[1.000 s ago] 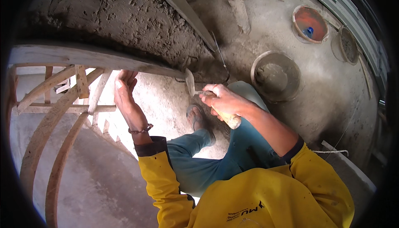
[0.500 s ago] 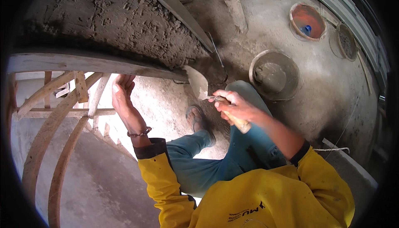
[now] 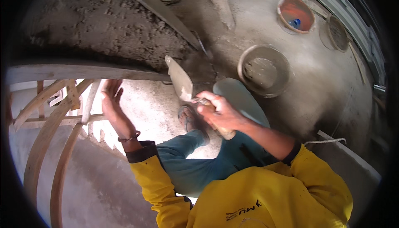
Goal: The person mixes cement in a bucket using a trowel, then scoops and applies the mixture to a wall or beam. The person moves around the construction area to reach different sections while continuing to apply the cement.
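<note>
My right hand (image 3: 222,111) is wrapped round the wooden handle of a pointing trowel. The trowel's flat blade (image 3: 180,79), smeared with grey mortar, points away to the left, its tip overlapping the lower edge of a rough mortar-coated surface (image 3: 112,24). Along that edge runs a long wooden board (image 3: 83,72). My left hand (image 3: 111,98) holds nothing; its fingers are stretched out at the near side of the board, and I cannot tell whether they touch it.
Curved wooden ribs (image 3: 45,149) stand at the left. On the right are a round tub of wet mortar (image 3: 266,72), a reddish bucket (image 3: 296,14) with something blue inside, and another bucket (image 3: 335,33). A straight plank (image 3: 160,12) borders the mortar's far side.
The whole view has shifted a little. My right hand has carried the trowel slightly left and forward, its blade tip now over the mortar edge. My left hand stays by the board.
</note>
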### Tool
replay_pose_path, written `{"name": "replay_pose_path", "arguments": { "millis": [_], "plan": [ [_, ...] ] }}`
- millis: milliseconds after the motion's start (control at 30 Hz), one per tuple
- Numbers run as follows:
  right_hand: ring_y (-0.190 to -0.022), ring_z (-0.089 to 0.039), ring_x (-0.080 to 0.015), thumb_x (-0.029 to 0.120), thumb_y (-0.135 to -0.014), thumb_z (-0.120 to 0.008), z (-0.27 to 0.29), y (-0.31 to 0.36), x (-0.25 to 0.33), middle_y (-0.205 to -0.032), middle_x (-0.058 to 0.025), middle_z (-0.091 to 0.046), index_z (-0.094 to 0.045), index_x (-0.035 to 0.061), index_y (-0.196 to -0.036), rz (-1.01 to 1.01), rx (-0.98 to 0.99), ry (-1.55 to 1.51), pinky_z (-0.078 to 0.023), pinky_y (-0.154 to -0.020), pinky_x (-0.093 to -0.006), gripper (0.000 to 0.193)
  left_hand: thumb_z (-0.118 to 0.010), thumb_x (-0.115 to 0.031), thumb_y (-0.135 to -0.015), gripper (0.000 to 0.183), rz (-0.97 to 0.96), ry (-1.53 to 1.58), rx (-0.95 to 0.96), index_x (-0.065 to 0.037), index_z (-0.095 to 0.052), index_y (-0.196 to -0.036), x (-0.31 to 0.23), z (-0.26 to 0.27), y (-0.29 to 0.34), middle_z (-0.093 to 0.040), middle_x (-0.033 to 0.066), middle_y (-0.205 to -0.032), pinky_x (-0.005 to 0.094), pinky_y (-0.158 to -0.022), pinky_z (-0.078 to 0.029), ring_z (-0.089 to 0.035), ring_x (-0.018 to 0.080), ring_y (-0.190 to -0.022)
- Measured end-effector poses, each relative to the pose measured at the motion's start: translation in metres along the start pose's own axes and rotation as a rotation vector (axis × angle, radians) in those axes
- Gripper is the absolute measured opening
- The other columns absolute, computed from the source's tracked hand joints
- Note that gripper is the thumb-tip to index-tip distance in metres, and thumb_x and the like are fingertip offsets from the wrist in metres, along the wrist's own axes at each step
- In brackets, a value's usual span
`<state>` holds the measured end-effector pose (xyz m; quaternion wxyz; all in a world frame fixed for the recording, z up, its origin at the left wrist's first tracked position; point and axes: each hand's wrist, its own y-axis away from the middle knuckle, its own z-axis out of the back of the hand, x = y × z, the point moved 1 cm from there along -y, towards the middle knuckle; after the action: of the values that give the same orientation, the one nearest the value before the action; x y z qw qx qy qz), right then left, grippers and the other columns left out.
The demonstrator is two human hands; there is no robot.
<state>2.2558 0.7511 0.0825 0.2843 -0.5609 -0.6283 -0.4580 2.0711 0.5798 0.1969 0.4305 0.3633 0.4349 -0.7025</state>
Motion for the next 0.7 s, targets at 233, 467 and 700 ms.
{"name": "replay_pose_path", "arguments": {
  "millis": [233, 467, 700],
  "plan": [
    [-0.099, -0.065, -0.0379, 0.032, -0.082, -0.073, 0.177, 0.075, 0.013, -0.101, -0.0256, -0.067, -0.060, -0.0085, -0.110, -0.345, -0.339, 1.159, -0.051, -0.088, -0.0405, 0.051, -0.026, -0.049, -0.103, 0.067, 0.014, -0.061, -0.006, 0.005, -0.045, -0.137, -0.007, -0.001, 0.004, -0.056, 0.0218, -0.129, 0.0404, -0.105, -0.039, -0.054, 0.0283, -0.122],
    [-0.094, -0.067, -0.0377, 0.028, -0.084, -0.065, 0.284, 0.035, -0.018, -0.096, -0.0246, -0.069, -0.070, -0.0028, -0.097, -0.707, -0.168, 1.670, -0.052, -0.083, -0.0465, 0.034, -0.028, -0.051, -0.103, 0.069, 0.014, -0.043, -0.004, 0.006, -0.041, -0.139, -0.005, -0.006, 0.004, -0.054, 0.0220, -0.131, 0.0403, -0.105, -0.038, -0.054, 0.0284, -0.122],
    [-0.062, -0.065, -0.0255, 0.030, -0.091, -0.058, 0.258, 0.006, -0.049, -0.076, -0.0140, -0.067, -0.067, 0.0009, -0.084, -0.733, -0.227, 1.270, -0.051, -0.051, -0.0418, 0.031, -0.030, -0.052, -0.101, 0.072, 0.031, -0.037, 0.002, 0.006, -0.038, -0.142, -0.005, -0.002, 0.004, -0.050, 0.0235, -0.136, 0.0435, -0.107, -0.036, -0.051, 0.0314, -0.126]
  ]
}}
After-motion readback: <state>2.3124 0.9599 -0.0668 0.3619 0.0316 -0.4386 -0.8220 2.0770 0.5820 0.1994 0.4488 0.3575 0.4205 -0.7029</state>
